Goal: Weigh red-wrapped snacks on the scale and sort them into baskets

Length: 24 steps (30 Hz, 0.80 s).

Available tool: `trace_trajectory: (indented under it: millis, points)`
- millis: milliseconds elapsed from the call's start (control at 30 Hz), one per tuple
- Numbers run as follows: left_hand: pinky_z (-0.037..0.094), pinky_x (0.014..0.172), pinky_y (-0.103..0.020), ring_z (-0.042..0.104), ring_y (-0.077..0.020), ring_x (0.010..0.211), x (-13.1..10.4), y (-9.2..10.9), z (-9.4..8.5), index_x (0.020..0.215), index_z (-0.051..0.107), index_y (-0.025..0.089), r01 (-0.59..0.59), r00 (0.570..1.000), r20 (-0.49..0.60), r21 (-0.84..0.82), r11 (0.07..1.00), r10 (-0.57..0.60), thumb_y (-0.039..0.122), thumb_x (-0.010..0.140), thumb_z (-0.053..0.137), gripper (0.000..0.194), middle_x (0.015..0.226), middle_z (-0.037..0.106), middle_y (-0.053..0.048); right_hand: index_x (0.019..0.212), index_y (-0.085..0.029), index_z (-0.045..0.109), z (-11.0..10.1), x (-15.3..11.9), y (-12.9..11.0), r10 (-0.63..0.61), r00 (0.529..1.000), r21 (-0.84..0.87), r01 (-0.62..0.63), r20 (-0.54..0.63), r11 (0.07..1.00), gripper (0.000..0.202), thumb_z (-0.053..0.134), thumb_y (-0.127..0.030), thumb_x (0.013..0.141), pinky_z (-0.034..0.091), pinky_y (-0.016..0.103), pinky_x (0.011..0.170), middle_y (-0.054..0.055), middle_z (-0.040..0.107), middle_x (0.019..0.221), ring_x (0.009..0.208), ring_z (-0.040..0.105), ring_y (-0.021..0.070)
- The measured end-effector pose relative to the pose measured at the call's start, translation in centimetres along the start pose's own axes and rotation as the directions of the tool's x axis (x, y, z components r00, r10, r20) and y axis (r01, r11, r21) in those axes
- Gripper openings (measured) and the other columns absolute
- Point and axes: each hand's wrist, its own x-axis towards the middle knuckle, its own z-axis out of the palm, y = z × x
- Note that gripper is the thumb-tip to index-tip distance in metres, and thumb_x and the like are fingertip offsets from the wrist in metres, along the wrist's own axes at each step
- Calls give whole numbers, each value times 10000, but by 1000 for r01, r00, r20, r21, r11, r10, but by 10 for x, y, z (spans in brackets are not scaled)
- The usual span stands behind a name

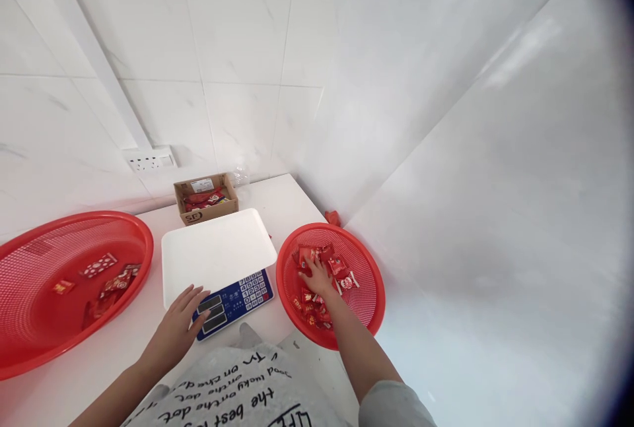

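My right hand reaches down into a round red plastic basket, fingers spread over small red wrapped packets. Whether a fingertip touches a packet I cannot tell. At the near left corner of a digital weighing scale, my left hand rests with its fingers stretched out and nothing in it. The scale has a bare white tray and a blue panel of number keys and dark displays.
On the left stands a larger red basket holding several packets. Behind the scale, a cardboard box contains red packages. A white wall with a socket rises behind the white table, and another wall closes off the right.
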Motion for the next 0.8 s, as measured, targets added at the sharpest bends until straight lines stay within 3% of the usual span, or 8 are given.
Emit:
trace_trajectory:
  millis: [67, 133, 233, 300, 367, 500, 667, 800]
  points:
    - [453, 1016, -466, 485, -294, 1263, -2, -1, 0, 1167, 627, 211, -2, 1000, 20, 1, 1000, 2, 438, 859, 445, 423, 1245, 634, -85, 1247, -315, 563, 1, -10, 4, -104, 994, 32, 103, 16, 994, 478, 564, -461, 793, 202, 532, 1075, 68, 465, 1418, 1381, 257, 303]
    - [450, 1019, -466, 482, -298, 1265, -4, -3, 0, 1169, 628, 197, 6, 999, 43, 3, 1000, -6, 446, 856, 445, 440, 1254, 628, -93, 978, -281, 705, -1, -22, 13, -174, 984, 51, 172, 44, 984, 283, 600, -435, 765, 281, 469, 1048, 54, 667, 1148, 1277, 420, 282]
    - [446, 1022, -470, 480, -298, 1267, -5, -5, 3, 1169, 629, 198, 17, 999, 43, -5, 1000, -17, 445, 858, 442, 439, 1261, 624, -95, 686, -221, 708, -7, -33, 25, -188, 979, 60, 183, 84, 981, 185, 634, -385, 729, 423, 378, 916, 50, 713, 803, 979, 616, 249]
    - [442, 1026, -471, 473, -290, 1274, -5, -6, 6, 1174, 625, 216, 19, 999, 29, -17, 1000, -18, 443, 861, 442, 428, 1265, 622, -85, 759, -209, 713, -11, -33, 29, -158, 985, 64, 154, 72, 986, 178, 614, -356, 742, 457, 356, 858, 55, 710, 829, 890, 639, 232]
    - [432, 1035, -472, 458, -286, 1287, -5, -4, 9, 1186, 618, 219, 17, 1000, 26, -26, 1000, -16, 447, 865, 439, 432, 1275, 614, -82, 999, -212, 687, -13, -26, 29, -115, 993, 68, 113, 24, 991, 279, 576, -326, 770, 437, 356, 908, 80, 678, 1069, 1021, 607, 235]
    - [422, 1046, -467, 446, -283, 1296, -5, 0, 7, 1193, 616, 210, 11, 999, 30, -19, 1000, -10, 438, 878, 420, 436, 1289, 603, -84, 1386, -197, 402, -14, 1, 15, 24, 998, 91, -19, -50, 996, 617, 524, -386, 811, 317, 400, 1051, 153, 315, 1492, 1348, 345, 266]
    - [427, 1038, -477, 451, -295, 1291, -12, 2, -2, 1195, 619, 197, 43, 998, 53, 6, 999, -44, 452, 870, 417, 460, 1292, 602, -90, 1475, -230, 187, 1, 26, -17, 207, 978, 114, -202, -33, 973, 851, 458, -640, 780, 278, 586, 1017, 220, 103, 1544, 1378, 266, 356]
    - [440, 1026, -468, 459, -290, 1285, -18, -2, -5, 1176, 631, 218, 58, 998, 39, 14, 998, -58, 457, 862, 425, 445, 1286, 608, -78, 1470, -263, 208, 21, 21, -30, 174, 984, -18, -175, -22, 984, 899, 586, -595, 725, 152, 653, 1032, 200, 63, 1556, 1416, 78, 392]
